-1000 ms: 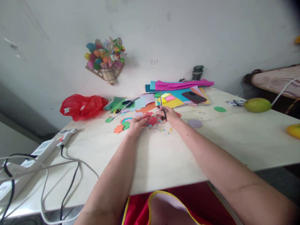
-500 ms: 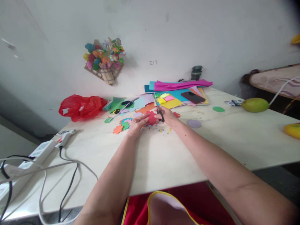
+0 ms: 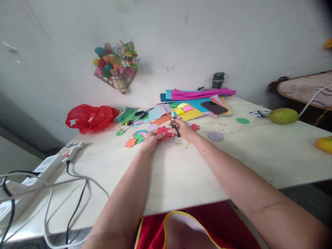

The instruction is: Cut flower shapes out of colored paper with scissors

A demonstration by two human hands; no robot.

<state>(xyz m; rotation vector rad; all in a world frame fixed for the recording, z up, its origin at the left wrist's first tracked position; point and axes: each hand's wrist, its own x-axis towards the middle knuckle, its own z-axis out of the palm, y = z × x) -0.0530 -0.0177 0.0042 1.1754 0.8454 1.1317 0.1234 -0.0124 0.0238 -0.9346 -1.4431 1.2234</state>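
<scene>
A red paper flower (image 3: 162, 131) with rounded petals is pinched at its left edge by my left hand (image 3: 150, 140). My right hand (image 3: 183, 130) grips black-handled scissors (image 3: 171, 119), whose blades point up and to the left beyond the flower. Fingertips of the right hand also reach the flower's right side. Just left of my left hand lie an orange paper flower (image 3: 131, 142) and a green one (image 3: 139, 138). Small colored paper scraps (image 3: 183, 144) are scattered below the right hand. Part of another red paper piece (image 3: 195, 127) shows behind the right wrist.
Colored paper sheets (image 3: 193, 114), a phone (image 3: 214, 107) and a second pair of scissors (image 3: 137, 119) lie toward the wall. A red plastic bag (image 3: 90, 117) is at left, near a power strip (image 3: 44, 169) with cables. Mangoes (image 3: 283, 116) lie at right.
The scissors have turned, with their tips swinging left. The red flower has shifted slightly left and shows more of its petals. My left hand stays nearly in place.
</scene>
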